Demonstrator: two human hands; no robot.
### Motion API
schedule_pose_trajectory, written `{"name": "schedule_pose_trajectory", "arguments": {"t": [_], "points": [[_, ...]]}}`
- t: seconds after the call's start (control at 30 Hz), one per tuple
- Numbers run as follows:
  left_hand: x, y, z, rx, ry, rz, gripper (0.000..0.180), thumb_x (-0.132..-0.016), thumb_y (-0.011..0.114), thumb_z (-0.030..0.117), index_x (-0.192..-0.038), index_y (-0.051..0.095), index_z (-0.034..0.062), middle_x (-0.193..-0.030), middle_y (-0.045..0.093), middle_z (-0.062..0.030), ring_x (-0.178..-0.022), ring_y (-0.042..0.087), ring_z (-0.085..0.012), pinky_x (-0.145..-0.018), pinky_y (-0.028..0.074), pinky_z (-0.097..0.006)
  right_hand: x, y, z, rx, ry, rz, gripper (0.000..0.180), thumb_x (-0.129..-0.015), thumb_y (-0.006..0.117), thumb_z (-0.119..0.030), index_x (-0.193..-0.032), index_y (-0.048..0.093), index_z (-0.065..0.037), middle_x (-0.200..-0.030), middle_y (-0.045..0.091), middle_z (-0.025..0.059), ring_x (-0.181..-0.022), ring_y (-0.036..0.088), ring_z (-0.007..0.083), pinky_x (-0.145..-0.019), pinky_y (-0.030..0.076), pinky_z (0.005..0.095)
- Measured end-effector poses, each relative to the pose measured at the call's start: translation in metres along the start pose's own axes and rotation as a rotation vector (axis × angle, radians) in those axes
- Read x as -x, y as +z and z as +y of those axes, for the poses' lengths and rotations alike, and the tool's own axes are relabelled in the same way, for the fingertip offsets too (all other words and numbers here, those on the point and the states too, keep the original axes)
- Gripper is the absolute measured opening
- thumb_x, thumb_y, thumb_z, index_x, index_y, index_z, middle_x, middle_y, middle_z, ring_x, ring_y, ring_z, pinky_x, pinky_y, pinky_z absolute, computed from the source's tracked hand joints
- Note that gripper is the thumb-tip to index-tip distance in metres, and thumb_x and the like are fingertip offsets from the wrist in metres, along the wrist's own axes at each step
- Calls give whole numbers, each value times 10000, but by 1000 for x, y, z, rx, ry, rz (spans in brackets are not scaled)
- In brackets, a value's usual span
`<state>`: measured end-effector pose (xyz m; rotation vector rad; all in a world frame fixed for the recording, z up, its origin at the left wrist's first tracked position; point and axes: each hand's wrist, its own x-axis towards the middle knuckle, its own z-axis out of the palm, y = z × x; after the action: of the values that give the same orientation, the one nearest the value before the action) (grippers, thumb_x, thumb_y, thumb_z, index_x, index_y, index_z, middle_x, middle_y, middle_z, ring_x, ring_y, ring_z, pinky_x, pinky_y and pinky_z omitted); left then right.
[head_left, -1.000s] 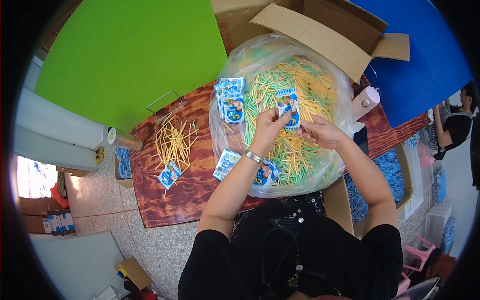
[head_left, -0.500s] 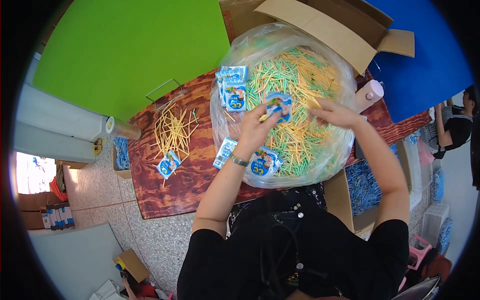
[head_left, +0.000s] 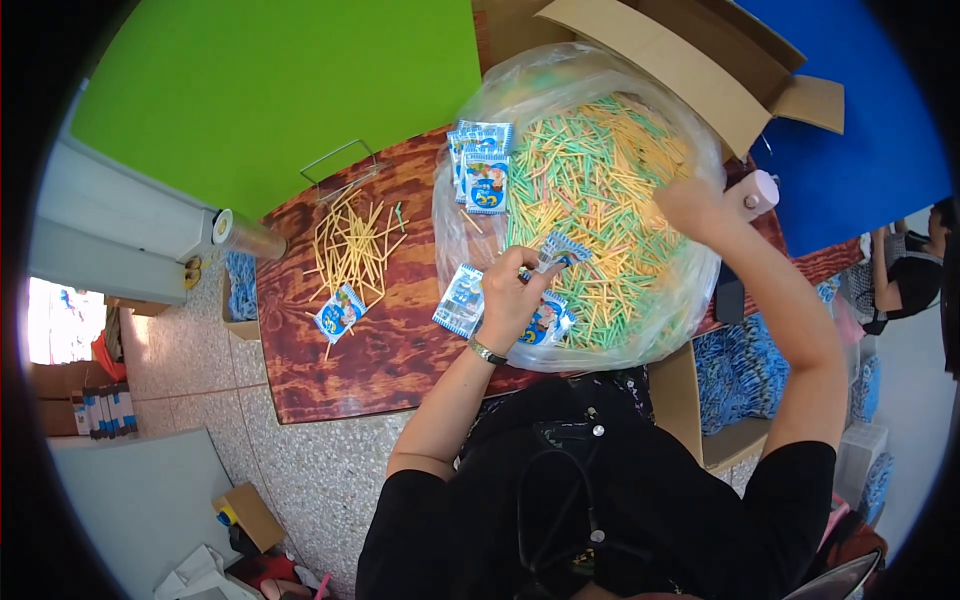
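My left hand (head_left: 510,300) pinches a small blue-and-white plastic packet (head_left: 565,248) by its lower edge, above the left side of a heap of thin sticks (head_left: 590,200), yellow, green and some pink. The heap lies in a large clear plastic bag (head_left: 700,275) on the table. Over the heap's right side is my right hand (head_left: 690,208), blurred, its fingertips hidden from view. Several like packets (head_left: 487,185) lie on the bag's far left edge. Near my left wrist are a mostly clear packet (head_left: 461,300) and a printed blue packet (head_left: 545,320).
Loose yellow sticks (head_left: 350,250) and one packet (head_left: 341,312) lie on the left of the red-brown table (head_left: 400,350). A pink bottle (head_left: 757,192) stands right of the bag, beside an open cardboard box (head_left: 660,70). A box of blue packets (head_left: 740,380) sits below. Someone sits far right.
My left hand has drawn nearer to me with the packet, which now tilts. My right hand has moved away from it, to the right and slightly farther over the sticks.
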<state>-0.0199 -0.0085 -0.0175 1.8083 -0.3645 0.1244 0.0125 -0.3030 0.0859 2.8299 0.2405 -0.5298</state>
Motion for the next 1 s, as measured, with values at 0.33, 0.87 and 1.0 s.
{"name": "schedule_pose_trajectory", "arguments": {"t": [0.33,0.87,1.0], "points": [[-9,0,19,-192,309,164,269,-718,810,83,-807,559,42,-709,562,-65,-559,542,-191,-502,417,-306,46,-91,-61,-601,-555,-48,311,-994,477,-333,-939,491,-27,-724,568,190,-702,592,386,-636,436,477],[-2,-10,28,-196,323,130,192,-705,703,-50,-845,584,8,-786,601,-115,-699,603,-273,-602,483,-360,48,-117,-84,-55,-425,-22,233,-919,574,-238,-976,565,-12,-781,655,206,-794,658,394,-682,497,497],[0,-12,28,-171,258,130,201,-699,696,-61,-855,588,6,-791,604,-121,-701,604,-280,-602,484,-360,51,-123,-87,-66,-430,-141,262,-929,554,-263,-992,598,-12,-833,666,198,-831,661,375,-715,502,489]]}}
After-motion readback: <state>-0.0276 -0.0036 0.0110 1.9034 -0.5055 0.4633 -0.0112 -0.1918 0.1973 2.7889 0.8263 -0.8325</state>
